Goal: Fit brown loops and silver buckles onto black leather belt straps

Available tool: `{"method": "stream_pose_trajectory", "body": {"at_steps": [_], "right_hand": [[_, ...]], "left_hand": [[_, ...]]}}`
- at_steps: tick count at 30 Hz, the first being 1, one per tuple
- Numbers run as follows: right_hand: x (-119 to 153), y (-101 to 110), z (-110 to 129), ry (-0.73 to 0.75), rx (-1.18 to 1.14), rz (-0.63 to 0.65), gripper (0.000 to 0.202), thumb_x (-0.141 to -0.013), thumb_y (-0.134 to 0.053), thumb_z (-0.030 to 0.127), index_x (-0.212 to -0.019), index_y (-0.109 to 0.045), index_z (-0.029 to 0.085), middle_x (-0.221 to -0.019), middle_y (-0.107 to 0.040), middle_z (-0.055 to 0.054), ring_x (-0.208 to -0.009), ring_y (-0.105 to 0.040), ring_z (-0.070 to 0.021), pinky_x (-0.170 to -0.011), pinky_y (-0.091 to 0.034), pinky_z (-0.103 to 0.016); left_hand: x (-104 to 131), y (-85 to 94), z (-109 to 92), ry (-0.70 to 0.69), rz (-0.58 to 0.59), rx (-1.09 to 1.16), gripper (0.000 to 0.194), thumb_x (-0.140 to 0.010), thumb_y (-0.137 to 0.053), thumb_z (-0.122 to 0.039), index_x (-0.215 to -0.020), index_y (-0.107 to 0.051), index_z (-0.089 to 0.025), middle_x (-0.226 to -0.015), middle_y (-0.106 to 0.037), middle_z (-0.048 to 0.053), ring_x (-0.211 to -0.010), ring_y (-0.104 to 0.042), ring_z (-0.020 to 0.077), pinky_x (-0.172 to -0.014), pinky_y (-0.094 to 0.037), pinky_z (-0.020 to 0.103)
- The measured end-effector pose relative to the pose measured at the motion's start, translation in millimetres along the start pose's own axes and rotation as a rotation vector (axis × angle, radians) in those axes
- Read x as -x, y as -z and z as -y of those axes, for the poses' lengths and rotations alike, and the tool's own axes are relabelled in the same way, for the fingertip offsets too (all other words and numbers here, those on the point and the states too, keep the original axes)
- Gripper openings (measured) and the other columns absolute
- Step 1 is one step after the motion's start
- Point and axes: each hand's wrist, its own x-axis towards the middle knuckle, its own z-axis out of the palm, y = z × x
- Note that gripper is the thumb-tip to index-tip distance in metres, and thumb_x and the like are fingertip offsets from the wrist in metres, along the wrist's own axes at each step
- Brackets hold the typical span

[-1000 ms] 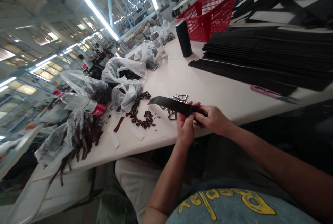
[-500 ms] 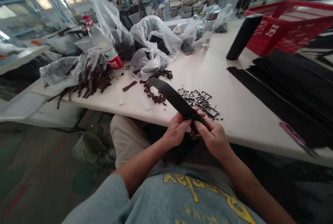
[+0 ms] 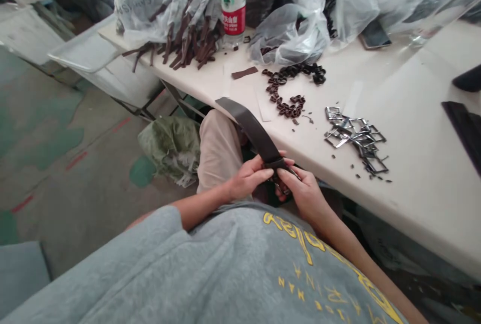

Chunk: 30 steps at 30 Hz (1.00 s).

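A dark belt strap (image 3: 250, 126) curves up and left from my hands, over my lap at the table's front edge. My left hand (image 3: 251, 176) grips it near its buckle end, thumb on top. My right hand (image 3: 300, 183) is closed on the same end, where a metal buckle (image 3: 280, 183) shows partly between the fingers. On the table lie a pile of metal buckles (image 3: 355, 136) and a curved row of small dark loops (image 3: 280, 88). A short brown strip (image 3: 244, 72) rests left of the loops.
A bottle with a red label (image 3: 233, 13), brown strips in plastic (image 3: 191, 28), clear bags (image 3: 293, 33) and a phone (image 3: 375, 34) stand or lie farther back on the white table (image 3: 413, 163). Black strips (image 3: 464, 128) are at the right edge.
The view has swung down and left, so the red basket and most black strips are out of sight. Both hands still hold the strap, whose free end now hangs nearer the table's front edge.
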Motion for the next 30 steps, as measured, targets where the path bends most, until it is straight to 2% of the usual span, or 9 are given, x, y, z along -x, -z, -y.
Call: {"method": "stream_pose_trajectory", "body": {"at_steps": [2,5,9,14,21,26,30], "right_hand": [[-0.6,-8.1,-4.1,-0.087,-0.081,0.077,0.035,-0.073,-0.072,0.052,-0.072,-0.061,0.019,-0.050,-0.054,0.002,-0.041,-0.046,-0.0119,-0.039,-0.038,-0.024],[0.2,-17.9,-7.5,-0.200,-0.186,0.166,0.035,-0.074,-0.072,0.050,-0.065,-0.058,0.019,-0.048,-0.051,0.003,-0.040,-0.039,-0.0091,-0.038,-0.030,-0.022],[0.9,-24.0,-8.8,-0.273,-0.208,0.233,0.035,-0.072,-0.072,0.049,-0.064,-0.060,0.017,-0.047,-0.051,0.002,-0.040,-0.037,-0.0086,-0.039,-0.028,-0.022],[0.2,-25.1,-11.5,-0.317,-0.189,0.277,0.040,-0.074,-0.070,0.053,-0.059,-0.056,0.019,-0.044,-0.048,0.002,-0.041,-0.037,-0.0097,-0.043,-0.029,-0.024],[-3.1,-33.5,-21.4,-0.359,-0.230,0.195,0.040,-0.069,-0.077,0.053,-0.071,-0.059,0.018,-0.053,-0.055,0.002,-0.043,-0.042,-0.0094,-0.043,-0.033,-0.023],[-8.1,-40.8,-29.5,-0.276,-0.314,0.103,0.035,-0.068,-0.081,0.045,-0.073,-0.059,0.019,-0.053,-0.053,0.004,-0.045,-0.041,-0.0087,-0.042,-0.034,-0.021],[-10.6,-41.1,-33.9,-0.274,-0.339,0.099,0.035,-0.070,-0.081,0.046,-0.074,-0.059,0.018,-0.054,-0.053,0.004,-0.045,-0.042,-0.0085,-0.043,-0.034,-0.020]], "left_hand": [[11.7,13.6,-1.7,0.030,0.032,0.038,0.049,-0.086,-0.069,-0.043,-0.131,-0.063,-0.024,-0.127,-0.070,0.013,-0.107,-0.069,0.0274,-0.086,-0.056,0.036],[23.4,28.8,1.8,0.060,0.036,0.057,0.049,-0.083,-0.073,-0.041,-0.129,-0.064,-0.026,-0.130,-0.069,0.011,-0.114,-0.067,0.0266,-0.094,-0.053,0.036],[28.2,38.6,11.8,0.088,0.004,0.053,0.055,-0.075,-0.081,-0.040,-0.126,-0.066,-0.026,-0.127,-0.070,0.010,-0.105,-0.071,0.0249,-0.088,-0.054,0.034],[28.4,40.7,21.1,0.079,-0.053,0.107,0.054,-0.072,-0.084,-0.039,-0.121,-0.068,-0.024,-0.119,-0.073,0.010,-0.098,-0.072,0.0228,-0.084,-0.054,0.032],[31.9,38.4,26.0,0.051,-0.131,0.109,0.050,-0.075,-0.081,-0.043,-0.119,-0.069,-0.023,-0.113,-0.074,0.009,-0.087,-0.072,0.0192,-0.077,-0.053,0.029],[31.8,38.3,26.9,0.060,-0.149,0.103,0.048,-0.079,-0.078,-0.042,-0.122,-0.068,-0.025,-0.119,-0.073,0.010,-0.067,-0.068,0.0126,-0.074,-0.054,0.029],[28.8,41.5,33.3,0.082,-0.143,0.173,0.055,-0.076,-0.079,-0.047,-0.125,-0.068,-0.024,-0.122,-0.072,0.011,-0.087,-0.072,0.0203,-0.079,-0.054,0.031]]}}
